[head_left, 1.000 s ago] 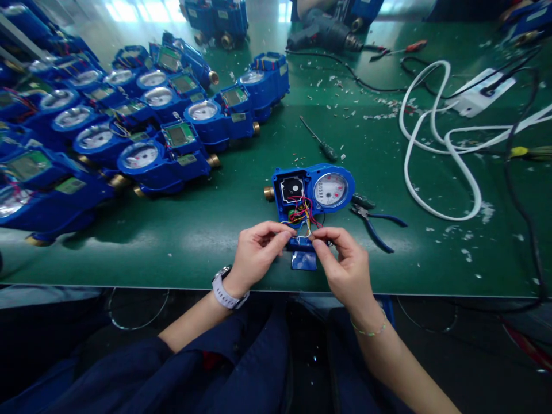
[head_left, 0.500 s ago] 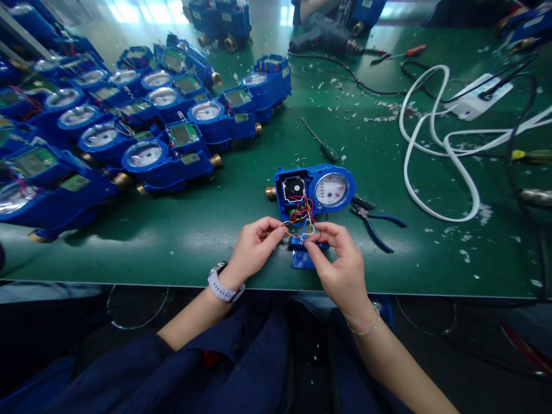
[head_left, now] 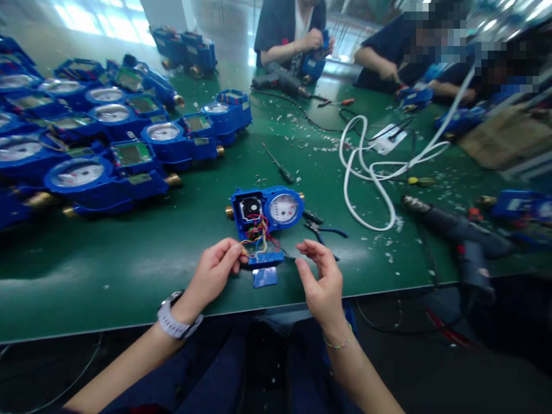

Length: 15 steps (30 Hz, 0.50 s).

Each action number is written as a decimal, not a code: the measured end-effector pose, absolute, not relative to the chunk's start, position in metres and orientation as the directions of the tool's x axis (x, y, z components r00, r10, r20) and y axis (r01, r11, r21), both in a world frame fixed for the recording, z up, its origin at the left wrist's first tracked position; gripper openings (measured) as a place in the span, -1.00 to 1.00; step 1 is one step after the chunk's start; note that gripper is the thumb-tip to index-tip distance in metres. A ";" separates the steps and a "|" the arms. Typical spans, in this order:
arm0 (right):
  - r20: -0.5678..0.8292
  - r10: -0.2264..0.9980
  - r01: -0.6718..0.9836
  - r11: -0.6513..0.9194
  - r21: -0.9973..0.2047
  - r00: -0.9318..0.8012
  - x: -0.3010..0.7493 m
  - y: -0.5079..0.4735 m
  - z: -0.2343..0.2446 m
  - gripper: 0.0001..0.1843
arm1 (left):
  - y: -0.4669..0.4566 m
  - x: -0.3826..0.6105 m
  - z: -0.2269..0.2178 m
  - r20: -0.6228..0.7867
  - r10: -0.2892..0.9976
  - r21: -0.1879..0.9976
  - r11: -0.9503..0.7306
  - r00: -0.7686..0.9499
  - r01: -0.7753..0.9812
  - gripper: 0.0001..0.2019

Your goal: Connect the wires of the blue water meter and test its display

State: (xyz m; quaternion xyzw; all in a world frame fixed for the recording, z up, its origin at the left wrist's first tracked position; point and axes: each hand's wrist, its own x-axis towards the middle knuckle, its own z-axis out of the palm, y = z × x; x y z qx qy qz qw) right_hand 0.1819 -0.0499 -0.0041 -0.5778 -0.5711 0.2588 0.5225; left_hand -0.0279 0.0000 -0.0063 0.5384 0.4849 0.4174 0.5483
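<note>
An opened blue water meter (head_left: 266,201) lies in front of me, its round dial at the right and its square compartment uncovered. Red, yellow and white wires (head_left: 259,229) spill from that compartment to a small blue housing (head_left: 268,259) with a lid flap (head_left: 264,277) toward me. My left hand (head_left: 218,265) pinches at the left end of this housing, apparently on a yellow wire; the fingertips partly hide it. To the right of the housing, my right hand (head_left: 321,273) holds nothing, thumb and fingers apart, close to the end of a dark wire.
Many blue meters (head_left: 81,172) stand in rows at the left. Cutting pliers (head_left: 317,229) and a screwdriver (head_left: 280,167) lie near the opened meter. White cable (head_left: 347,192), a power strip (head_left: 390,140) and heat guns (head_left: 457,230) occupy the right. Co-workers (head_left: 293,43) sit across the table.
My right hand has let go of the wires and moved right, its fingers spreading. My left hand stays at the wires. The view has turned up and to the right.
</note>
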 end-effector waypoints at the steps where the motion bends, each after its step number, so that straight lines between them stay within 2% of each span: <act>1: 0.308 0.911 0.386 0.188 -0.903 0.276 0.196 -0.050 -0.006 -0.70 | 0.000 -0.029 -0.007 -0.076 0.981 0.993 0.059 0.179 0.099 -0.62; 4: 0.354 0.777 0.407 0.139 -0.903 0.521 0.259 -0.051 -0.008 -0.66 | 0.003 -0.033 -0.012 -0.073 0.980 0.977 0.032 0.185 0.212 -0.57; 7: 0.389 0.516 0.466 -0.023 -0.884 0.763 0.343 -0.056 -0.008 -0.51 | 0.003 -0.037 -0.017 -0.057 0.979 0.962 0.002 0.194 0.272 -0.51; 11: 0.346 0.292 0.421 -0.254 -0.871 0.892 0.456 -0.070 -0.005 -0.35 | 0.001 -0.039 -0.027 -0.114 0.969 0.963 0.054 0.219 0.263 -0.52; 15: 0.248 0.220 0.329 -0.524 -0.786 0.943 0.541 -0.079 0.001 -0.27 | 0.001 -0.036 -0.042 -0.110 0.962 0.958 0.035 0.252 0.285 -0.51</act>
